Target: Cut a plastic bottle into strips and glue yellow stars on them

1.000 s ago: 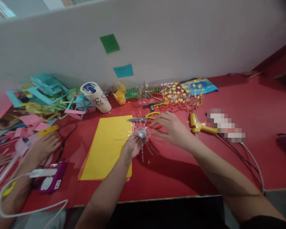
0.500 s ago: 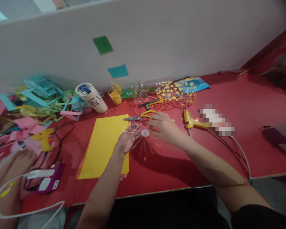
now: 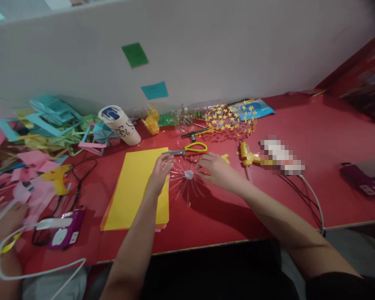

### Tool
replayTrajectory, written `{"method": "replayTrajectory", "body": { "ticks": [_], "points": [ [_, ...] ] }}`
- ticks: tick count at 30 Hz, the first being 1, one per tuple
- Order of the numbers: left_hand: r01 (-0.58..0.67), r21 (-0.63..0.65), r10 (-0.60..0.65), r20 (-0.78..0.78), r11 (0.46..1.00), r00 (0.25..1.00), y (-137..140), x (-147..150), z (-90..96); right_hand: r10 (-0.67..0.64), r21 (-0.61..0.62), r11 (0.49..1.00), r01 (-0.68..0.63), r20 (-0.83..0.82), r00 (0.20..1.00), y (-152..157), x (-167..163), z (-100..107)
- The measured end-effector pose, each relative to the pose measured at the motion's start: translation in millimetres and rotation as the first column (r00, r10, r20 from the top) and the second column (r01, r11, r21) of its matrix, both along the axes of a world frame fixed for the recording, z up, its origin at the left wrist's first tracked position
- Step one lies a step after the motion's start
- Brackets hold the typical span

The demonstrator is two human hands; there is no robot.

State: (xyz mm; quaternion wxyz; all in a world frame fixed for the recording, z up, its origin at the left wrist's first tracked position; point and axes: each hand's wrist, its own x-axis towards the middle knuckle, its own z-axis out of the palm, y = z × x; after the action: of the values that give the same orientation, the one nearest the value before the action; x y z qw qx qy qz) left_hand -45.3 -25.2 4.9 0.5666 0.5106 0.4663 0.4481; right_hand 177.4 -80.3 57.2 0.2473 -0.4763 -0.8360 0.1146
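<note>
Red is the surface (image 3: pixel 212 229) before us, and in from the middle of its near edge lies a tiny yellow scrap (image 3: pixel 189 204). Just beyond that is our clear plastic piece (image 3: pixel 189 175), with a round whitish middle and narrow strips fanned out all around. It sits between our two hands: to the right of the left hand (image 3: pixel 160 171) and to the left of the right hand (image 3: pixel 217 171), its middle nearer the right fingertips. Our left fingers curl at the outer ends of the strips, above the right edge of the yellow paper (image 3: pixel 137 191); our right fingers bend close together over the opposite strips. Whether either hand pinches a strip, we cannot tell.

The strips look fully cut and spread. We make out no stars on them, so we judge our piece less far along than the star-covered plastic (image 3: pixel 221 116) near the surface's far edge, and the bare strips seem to be the part left undone.

Farther on, a small pile of stars (image 3: pixel 225 158) lies just past our right hand, and a glue gun (image 3: pixel 245 154) rests to its right. The scissors (image 3: pixel 196 146) lie beyond the plastic piece, their blades across the paper's far right corner. Toward the far edge, left of the bottles, stands a cup (image 3: pixel 125 129).
</note>
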Motion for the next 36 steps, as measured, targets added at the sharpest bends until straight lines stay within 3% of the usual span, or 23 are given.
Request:
{"method": "replayTrajectory", "body": {
  "ticks": [5,16,21,25,29,32,36],
  "points": [
    [-0.05,0.116,0.064,-0.122,0.992,0.99,4.3,-8.7,7.8,-0.021,0.029,0.999,0.023,-0.062,0.998,-2.2,-1.1,-2.2],
    [0.004,0.137,0.022,-0.184,0.991,0.983,4.5,-6.8,16.3,-0.038,0.017,0.999,0.041,-0.148,0.988,-4.6,12.0,5.9],
    [-0.007,0.156,0.042,-0.222,0.988,0.974,3.8,-7.0,20.2,-0.201,0.083,0.972,0.22,-0.195,0.96,2.0,51.5,12.0],
    [-0.044,0.168,0.085,-0.244,0.985,0.966,6.6,-9.2,22.4,-0.391,-0.055,0.919,0.391,0.01,0.92,6.0,76.7,-0.8],
    [-0.093,0.198,0.146,-0.272,0.976,0.951,6.8,-11.2,27.7,-0.406,-0.167,0.877,0.45,0.243,0.881,2.0,79.6,-20.7],
    [-0.102,0.248,0.176,-0.295,0.963,0.939,3.1,-12.3,31.9,-0.464,-0.14,0.848,0.512,0.272,0.843,-6.9,89.5,-26.9],
    [-0.062,0.285,0.156,-0.321,0.956,0.934,-4.8,-12.8,37.0,-0.627,0.018,0.737,0.676,0.394,0.672,-22.2,119.3,-30.3]
  ]
}}
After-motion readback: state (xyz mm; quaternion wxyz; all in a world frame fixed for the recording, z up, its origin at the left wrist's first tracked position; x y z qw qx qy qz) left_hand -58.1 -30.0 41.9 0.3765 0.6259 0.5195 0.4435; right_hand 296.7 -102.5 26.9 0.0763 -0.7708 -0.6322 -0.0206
